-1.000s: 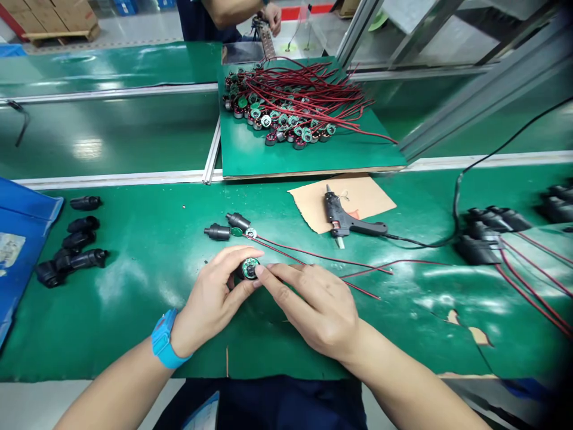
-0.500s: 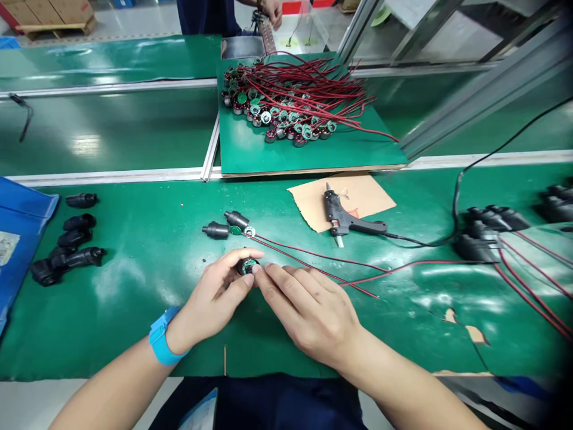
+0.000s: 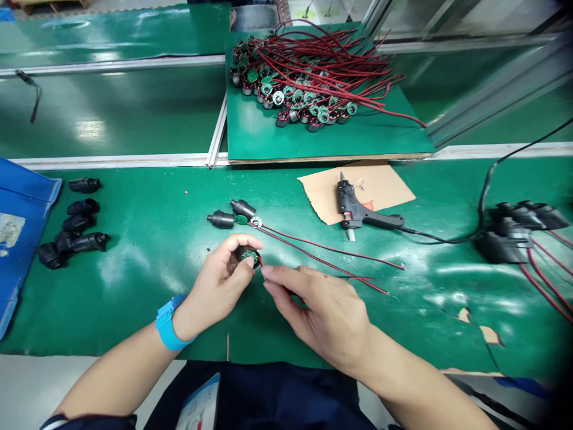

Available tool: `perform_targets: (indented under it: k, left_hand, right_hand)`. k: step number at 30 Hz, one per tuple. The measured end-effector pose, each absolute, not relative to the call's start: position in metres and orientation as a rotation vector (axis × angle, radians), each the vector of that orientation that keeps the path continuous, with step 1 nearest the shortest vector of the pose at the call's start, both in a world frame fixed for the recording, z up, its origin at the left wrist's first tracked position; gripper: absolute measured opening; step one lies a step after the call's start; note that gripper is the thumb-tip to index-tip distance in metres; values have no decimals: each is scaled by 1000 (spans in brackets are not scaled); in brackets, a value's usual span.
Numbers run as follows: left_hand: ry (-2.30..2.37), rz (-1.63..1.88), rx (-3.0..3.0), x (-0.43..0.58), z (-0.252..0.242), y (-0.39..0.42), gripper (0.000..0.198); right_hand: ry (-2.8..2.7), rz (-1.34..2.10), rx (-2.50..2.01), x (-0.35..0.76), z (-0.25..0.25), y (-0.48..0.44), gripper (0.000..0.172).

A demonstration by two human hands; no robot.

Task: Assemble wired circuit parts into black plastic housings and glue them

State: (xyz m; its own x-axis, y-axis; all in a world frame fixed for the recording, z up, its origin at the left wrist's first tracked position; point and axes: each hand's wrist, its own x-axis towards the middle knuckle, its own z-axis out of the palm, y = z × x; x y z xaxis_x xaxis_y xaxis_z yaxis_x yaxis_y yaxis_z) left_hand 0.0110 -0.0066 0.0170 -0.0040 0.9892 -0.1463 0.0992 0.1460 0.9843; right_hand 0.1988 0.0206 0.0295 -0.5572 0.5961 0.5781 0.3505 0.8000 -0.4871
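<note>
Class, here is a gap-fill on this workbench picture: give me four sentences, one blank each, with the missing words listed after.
1. The left hand holds a small black housing with a ______ circuit disc in its open end.
2. The right hand pinches the thin ______ wire coming out of that housing.
3. The black glue gun lies on a piece of ______.
4. On the left wrist sits a ______ wristband.

Missing words: green; red; cardboard; blue
</note>
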Motion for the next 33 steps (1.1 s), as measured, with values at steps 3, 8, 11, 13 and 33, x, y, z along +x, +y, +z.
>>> perform_targets:
  k: [3,8,11,13,33]
  left_hand:
    - [1341,1041,1179,12,19,-7,19]
    - [1199,993,1003,12,23,-7,33]
    - [1150,941,923,12,26,-6,38]
    - [1136,925,907,12,27,-7,41]
    - [1976,501,2467,-38,-10,27,51]
  right_hand:
    - [-2196,504,-698,197,30,16,31]
    - [-2101,757,-736,204,43,17,27]
    - [-2156,772,-796,211,49,22,22]
    - [-2269,552,-794,214,50,24,25]
    - [-2160,-656,-1966,402,32,42,20]
